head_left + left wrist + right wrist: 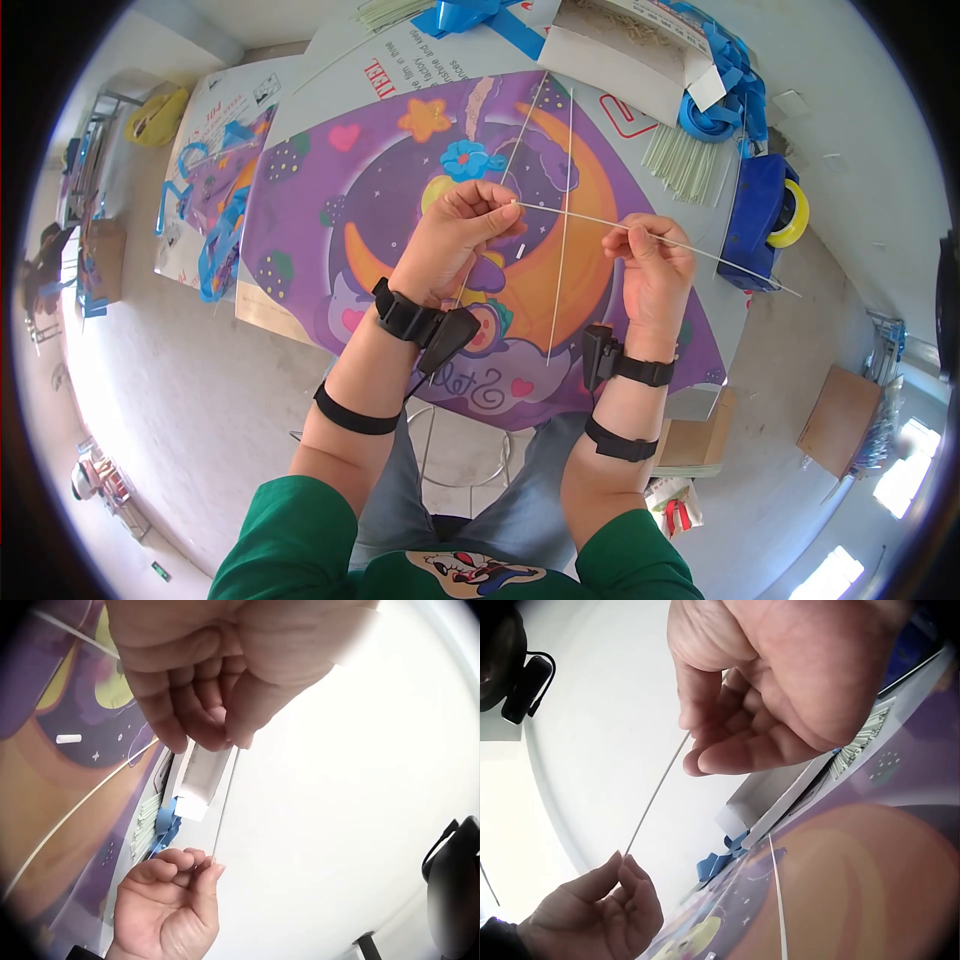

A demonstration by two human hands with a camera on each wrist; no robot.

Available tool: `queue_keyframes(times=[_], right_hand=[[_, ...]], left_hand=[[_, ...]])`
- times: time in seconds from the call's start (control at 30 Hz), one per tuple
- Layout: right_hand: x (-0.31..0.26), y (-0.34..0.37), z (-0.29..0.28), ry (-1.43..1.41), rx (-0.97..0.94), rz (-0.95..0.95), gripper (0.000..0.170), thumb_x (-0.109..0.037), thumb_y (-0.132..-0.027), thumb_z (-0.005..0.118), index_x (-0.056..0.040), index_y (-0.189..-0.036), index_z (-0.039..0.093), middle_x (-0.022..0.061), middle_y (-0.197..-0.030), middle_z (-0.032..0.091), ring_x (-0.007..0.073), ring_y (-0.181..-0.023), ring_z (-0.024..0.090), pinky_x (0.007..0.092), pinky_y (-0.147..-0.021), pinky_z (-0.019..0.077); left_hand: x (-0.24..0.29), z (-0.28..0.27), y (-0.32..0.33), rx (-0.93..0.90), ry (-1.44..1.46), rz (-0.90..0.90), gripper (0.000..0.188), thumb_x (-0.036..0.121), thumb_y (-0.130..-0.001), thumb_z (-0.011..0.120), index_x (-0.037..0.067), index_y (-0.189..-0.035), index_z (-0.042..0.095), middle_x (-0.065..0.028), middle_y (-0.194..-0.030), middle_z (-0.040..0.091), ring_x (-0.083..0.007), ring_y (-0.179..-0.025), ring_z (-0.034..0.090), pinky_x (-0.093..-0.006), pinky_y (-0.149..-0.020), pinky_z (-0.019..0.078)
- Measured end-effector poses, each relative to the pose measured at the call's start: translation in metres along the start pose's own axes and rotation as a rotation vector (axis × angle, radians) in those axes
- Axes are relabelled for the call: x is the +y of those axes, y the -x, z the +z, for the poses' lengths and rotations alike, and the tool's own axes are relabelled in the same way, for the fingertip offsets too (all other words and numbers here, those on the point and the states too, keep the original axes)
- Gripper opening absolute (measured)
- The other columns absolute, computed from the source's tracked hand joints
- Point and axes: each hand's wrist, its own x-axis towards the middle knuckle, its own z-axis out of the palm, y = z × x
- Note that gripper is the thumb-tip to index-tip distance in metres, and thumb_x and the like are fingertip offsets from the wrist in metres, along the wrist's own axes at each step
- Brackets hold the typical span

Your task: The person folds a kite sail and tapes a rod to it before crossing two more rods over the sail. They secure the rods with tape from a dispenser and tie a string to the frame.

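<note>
A thin white rod (pixel 578 215) is held above a purple printed kite sheet (pixel 300 190). My left hand (pixel 465 235) pinches its left end between thumb and fingertips. Farther along, my right hand (pixel 654 275) grips the same rod between thumb and fingers, and the rod's free end runs out past it to the right. In the left wrist view the rod (pixel 227 799) spans between both hands. Two more thin rods lie across the sheet, one (pixel 562 270) near the middle and one partly hidden by my left hand. A short white tube piece (pixel 520 251) lies on the sheet.
Behind the sheet stands an open white box (pixel 630 60), with blue ribbon (pixel 710 120) beside it. A bundle of pale rods (pixel 688 165) lies at the right, near a blue tape dispenser (pixel 755 225). More printed pieces with blue ribbon (pixel 225 240) are at the left.
</note>
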Motion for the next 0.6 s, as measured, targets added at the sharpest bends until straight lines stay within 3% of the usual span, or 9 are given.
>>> queue_keyframes(times=[0.6], right_hand=[[0.005,0.0001,0.0007,0.0,0.0,-0.038,0.014,-0.013,-0.09,0.062,-0.0008,-0.083,0.061,0.0055,-0.071,0.061,0.0151,-0.064,0.058,0.0264,-0.06,0.045]], left_hand=[[-0.0006,0.0053,0.0031,-0.013,0.037,-0.019,0.005,0.013,-0.091,0.06,0.009,-0.095,0.061,0.0008,-0.09,0.06,-0.0105,-0.086,0.058,-0.0318,-0.089,0.0482]])
